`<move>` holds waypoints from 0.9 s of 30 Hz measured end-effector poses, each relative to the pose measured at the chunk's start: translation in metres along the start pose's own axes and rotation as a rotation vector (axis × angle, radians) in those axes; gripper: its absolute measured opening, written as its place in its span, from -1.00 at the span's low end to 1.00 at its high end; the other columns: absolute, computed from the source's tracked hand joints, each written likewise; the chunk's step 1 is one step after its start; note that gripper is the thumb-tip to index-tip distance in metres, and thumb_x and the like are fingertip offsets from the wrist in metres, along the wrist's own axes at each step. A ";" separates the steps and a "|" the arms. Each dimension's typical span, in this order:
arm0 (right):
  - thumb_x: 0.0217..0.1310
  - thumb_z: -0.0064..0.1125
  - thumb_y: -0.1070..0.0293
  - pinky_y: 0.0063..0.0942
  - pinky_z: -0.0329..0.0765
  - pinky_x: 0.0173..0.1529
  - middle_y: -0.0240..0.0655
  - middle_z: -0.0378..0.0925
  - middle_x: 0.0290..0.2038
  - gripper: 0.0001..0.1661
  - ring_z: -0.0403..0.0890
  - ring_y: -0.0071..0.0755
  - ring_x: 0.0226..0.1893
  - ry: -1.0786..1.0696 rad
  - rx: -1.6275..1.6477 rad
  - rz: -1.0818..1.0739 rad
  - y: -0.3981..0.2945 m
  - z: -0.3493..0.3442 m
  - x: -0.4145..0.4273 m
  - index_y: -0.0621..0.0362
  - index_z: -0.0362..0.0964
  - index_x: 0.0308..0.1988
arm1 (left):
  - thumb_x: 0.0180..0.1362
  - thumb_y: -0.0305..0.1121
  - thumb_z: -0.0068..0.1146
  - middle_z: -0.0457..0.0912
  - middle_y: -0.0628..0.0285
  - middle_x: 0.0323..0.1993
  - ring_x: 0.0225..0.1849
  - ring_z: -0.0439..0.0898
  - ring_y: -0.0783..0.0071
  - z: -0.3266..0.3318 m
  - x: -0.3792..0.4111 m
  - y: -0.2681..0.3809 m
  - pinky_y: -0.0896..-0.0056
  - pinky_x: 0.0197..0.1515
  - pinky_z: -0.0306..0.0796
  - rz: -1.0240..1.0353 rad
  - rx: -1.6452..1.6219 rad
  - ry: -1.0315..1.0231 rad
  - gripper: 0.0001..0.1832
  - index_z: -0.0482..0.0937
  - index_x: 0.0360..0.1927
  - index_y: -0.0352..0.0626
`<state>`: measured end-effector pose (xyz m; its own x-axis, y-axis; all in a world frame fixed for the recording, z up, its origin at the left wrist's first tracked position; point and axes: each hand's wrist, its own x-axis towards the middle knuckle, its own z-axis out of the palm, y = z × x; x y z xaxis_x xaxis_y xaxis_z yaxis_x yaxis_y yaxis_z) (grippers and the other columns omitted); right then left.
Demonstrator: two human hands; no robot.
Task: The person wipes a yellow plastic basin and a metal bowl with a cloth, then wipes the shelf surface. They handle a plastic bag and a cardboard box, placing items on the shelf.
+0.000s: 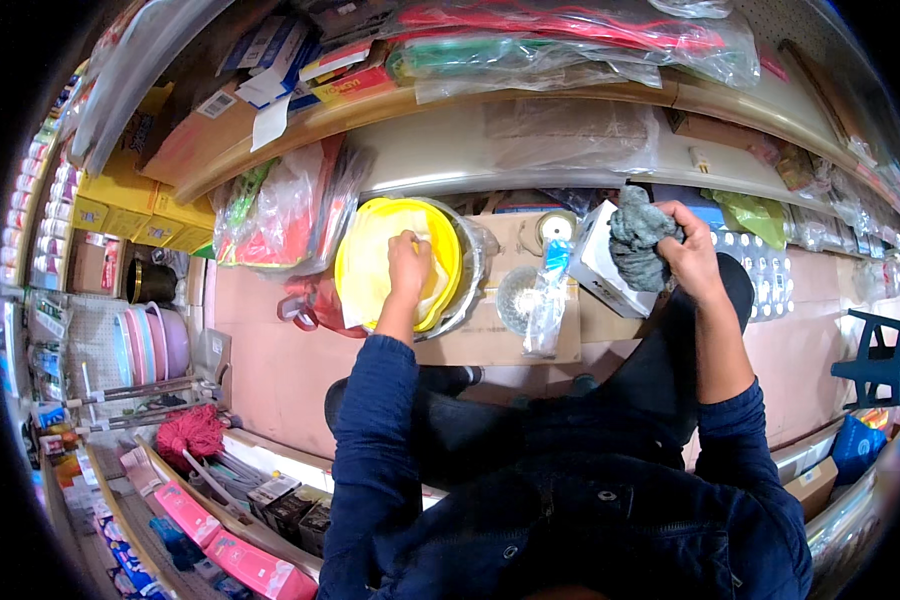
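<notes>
My left hand (409,262) rests with its fingertips bunched on pale yellow cloth or sheet (379,244) lying in a round yellow plastic basin (450,262); whether the fingers pinch it cannot be told. At the right, my right hand (686,251) grips a crumpled grey-green cloth (637,240) just above a white box (594,251). Between the hands, a clear patterned bowl (518,300) and a clear plastic packet with a blue top (546,322) lie on a cardboard box (487,349). Behind the bowl is a roll of tape (556,227).
A shelf edge (495,103) runs across in front, loaded with plastic-wrapped goods. Red plastic bags (315,304) lie left of the basin. Packed bottles (766,274) stand right of my right hand, and a dark green stool (874,360) is farther right. Stacked basins (154,345) are at left.
</notes>
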<state>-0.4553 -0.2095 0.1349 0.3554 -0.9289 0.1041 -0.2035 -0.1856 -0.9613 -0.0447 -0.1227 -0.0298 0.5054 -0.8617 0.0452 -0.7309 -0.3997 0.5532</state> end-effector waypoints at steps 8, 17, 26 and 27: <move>-0.16 -0.11 0.69 -0.66 0.37 -0.15 -0.49 0.48 -0.37 -0.64 0.43 -0.64 -0.31 0.015 0.051 0.069 0.009 -0.007 -0.005 0.23 0.42 -0.25 | 0.11 -0.30 0.14 0.57 -0.06 -0.21 -0.17 0.55 0.05 0.000 0.032 0.007 0.22 -0.08 0.40 0.004 -0.308 0.199 -0.70 0.55 -0.11 -0.21; -0.15 -0.11 0.71 -0.64 0.37 -0.10 -0.45 0.49 -0.34 -0.63 0.45 -0.60 -0.28 0.061 0.064 0.084 0.009 -0.021 -0.012 0.24 0.42 -0.24 | 0.15 -0.38 0.18 0.52 0.29 -0.50 -0.61 0.45 0.59 0.008 0.079 0.013 0.56 -0.64 0.35 -0.307 -0.765 -0.004 -0.77 0.60 -0.12 -0.19; -0.18 -0.04 0.64 -0.62 0.37 -0.16 -0.44 0.47 -0.39 -0.64 0.44 -0.56 -0.32 0.141 -0.019 0.073 0.023 -0.028 -0.013 0.24 0.44 -0.24 | 0.29 -0.15 0.01 0.39 0.40 -0.63 -0.64 0.31 0.61 -0.041 0.048 0.082 0.59 -0.49 0.26 -0.428 -1.417 0.090 -0.73 0.52 -0.33 -0.15; -0.18 -0.03 0.63 -0.62 0.37 -0.20 -0.45 0.48 -0.41 -0.65 0.44 -0.57 -0.36 0.180 -0.058 0.065 0.033 -0.030 -0.011 0.23 0.44 -0.25 | 0.33 0.00 -0.13 0.40 0.38 -0.64 -0.63 0.33 0.58 -0.050 0.020 0.108 0.55 -0.45 0.27 -0.318 -1.301 -0.142 -0.56 0.53 -0.41 -0.16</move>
<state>-0.4932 -0.2152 0.1101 0.1721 -0.9809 0.0908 -0.2748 -0.1363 -0.9518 -0.0905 -0.1668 0.0723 0.4607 -0.8442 -0.2739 0.4107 -0.0707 0.9090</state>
